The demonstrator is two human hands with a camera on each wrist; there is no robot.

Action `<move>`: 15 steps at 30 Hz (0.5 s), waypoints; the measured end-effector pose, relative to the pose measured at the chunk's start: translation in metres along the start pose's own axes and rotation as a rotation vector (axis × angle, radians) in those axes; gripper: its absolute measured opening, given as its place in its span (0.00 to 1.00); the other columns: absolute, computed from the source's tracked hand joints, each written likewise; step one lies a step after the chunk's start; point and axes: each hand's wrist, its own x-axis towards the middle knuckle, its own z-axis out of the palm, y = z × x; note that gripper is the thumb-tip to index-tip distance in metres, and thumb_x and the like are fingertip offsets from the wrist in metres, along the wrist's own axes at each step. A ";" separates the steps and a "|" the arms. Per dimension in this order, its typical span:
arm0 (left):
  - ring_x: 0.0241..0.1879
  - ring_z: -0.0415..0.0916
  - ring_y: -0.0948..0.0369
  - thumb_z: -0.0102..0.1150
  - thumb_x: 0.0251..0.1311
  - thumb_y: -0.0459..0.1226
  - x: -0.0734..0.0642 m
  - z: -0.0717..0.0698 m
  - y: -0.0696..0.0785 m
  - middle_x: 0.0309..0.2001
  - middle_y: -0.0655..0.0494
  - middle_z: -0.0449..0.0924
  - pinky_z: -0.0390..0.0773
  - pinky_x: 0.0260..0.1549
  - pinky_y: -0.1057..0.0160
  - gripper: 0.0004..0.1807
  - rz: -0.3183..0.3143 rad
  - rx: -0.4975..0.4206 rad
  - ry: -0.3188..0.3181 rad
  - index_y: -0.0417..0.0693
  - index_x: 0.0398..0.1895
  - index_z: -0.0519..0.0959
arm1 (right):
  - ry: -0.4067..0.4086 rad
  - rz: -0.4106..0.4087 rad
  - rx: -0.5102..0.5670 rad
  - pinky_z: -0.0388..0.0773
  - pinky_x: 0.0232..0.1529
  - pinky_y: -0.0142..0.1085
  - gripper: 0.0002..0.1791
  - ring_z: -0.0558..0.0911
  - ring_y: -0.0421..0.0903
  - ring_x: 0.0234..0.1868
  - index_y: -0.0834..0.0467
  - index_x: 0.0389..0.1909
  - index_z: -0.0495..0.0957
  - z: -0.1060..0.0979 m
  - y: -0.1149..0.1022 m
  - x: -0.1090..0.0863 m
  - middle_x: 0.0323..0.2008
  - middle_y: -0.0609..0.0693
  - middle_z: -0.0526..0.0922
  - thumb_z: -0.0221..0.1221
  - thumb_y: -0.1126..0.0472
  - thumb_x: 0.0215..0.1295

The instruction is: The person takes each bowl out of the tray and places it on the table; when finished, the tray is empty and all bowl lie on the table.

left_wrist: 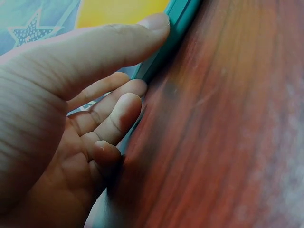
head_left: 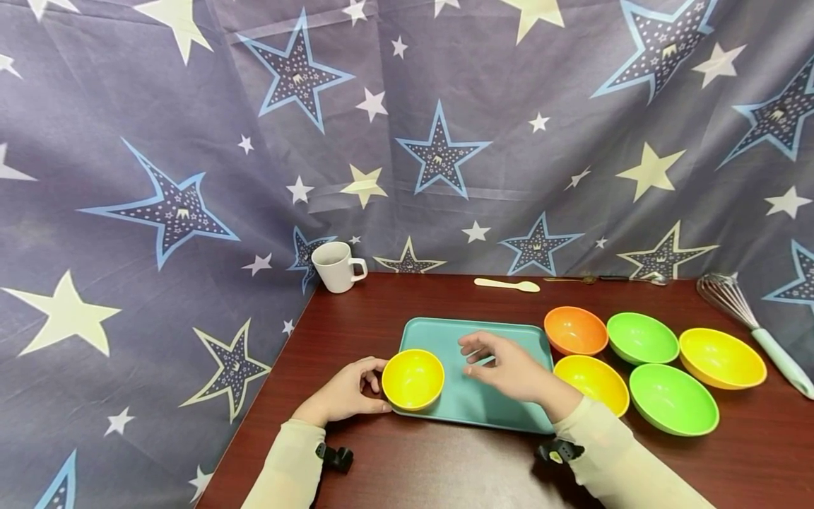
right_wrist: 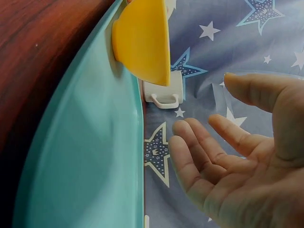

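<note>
A small yellow bowl (head_left: 413, 379) sits at the left end of a teal rectangular tray (head_left: 470, 411). Beside it, my left hand (head_left: 352, 391) has its thumb and fingers spread apart at the bowl's left side. In the left wrist view, the thumb (left_wrist: 154, 24) lies right at the tray's rim, and the loosely bent fingers are close to the same edge. My right hand (head_left: 509, 364) hovers over the middle of the tray with nothing in it. Its relaxed fingers point toward the bowl, and a gap separates them from it in the right wrist view.
Right of the tray stand an orange bowl (head_left: 575, 331), two green bowls (head_left: 674, 399) and two more yellow bowls (head_left: 721, 358). A whisk (head_left: 757, 332) lies at the far right. Along the back are a white mug (head_left: 335, 267), a cream spoon (head_left: 506, 285) and thin metal utensils (head_left: 632, 280) by the star-patterned cloth.
</note>
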 end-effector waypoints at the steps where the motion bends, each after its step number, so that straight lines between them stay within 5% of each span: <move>1: 0.42 0.77 0.55 0.85 0.49 0.41 0.000 0.000 0.000 0.48 0.64 0.78 0.78 0.39 0.61 0.39 -0.001 -0.002 -0.003 0.65 0.65 0.77 | -0.003 -0.001 0.005 0.81 0.53 0.47 0.25 0.84 0.54 0.55 0.62 0.66 0.76 0.001 0.001 0.001 0.56 0.57 0.84 0.67 0.61 0.72; 15: 0.41 0.76 0.59 0.84 0.50 0.46 -0.001 -0.002 0.001 0.48 0.66 0.78 0.78 0.40 0.62 0.39 0.005 0.025 -0.012 0.66 0.67 0.76 | -0.049 0.039 0.079 0.82 0.50 0.46 0.23 0.83 0.53 0.54 0.61 0.66 0.76 0.017 0.006 0.018 0.57 0.59 0.83 0.65 0.61 0.74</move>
